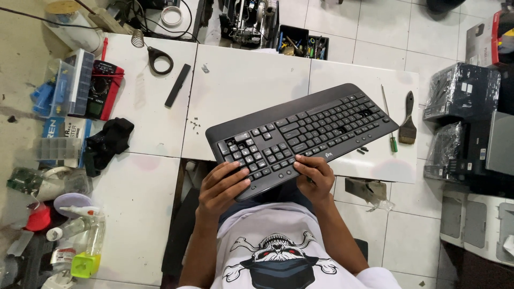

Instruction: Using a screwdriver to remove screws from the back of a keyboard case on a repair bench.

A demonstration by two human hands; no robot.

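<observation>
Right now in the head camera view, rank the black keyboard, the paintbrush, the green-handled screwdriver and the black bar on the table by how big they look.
1. Black keyboard, by far the largest, though held nearer the camera.
2. Paintbrush, green-handled screwdriver and black bar: similar in length, so no firm order; the screwdriver is the thinnest.

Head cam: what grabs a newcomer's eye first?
The black keyboard dominates the centre, held tilted over the white table by the left hand and right hand on its near edge. To its right lie a paintbrush and a green-handled screwdriver. At the table's left edge sits a red multimeter, with a black cloth nearer the person.
</observation>
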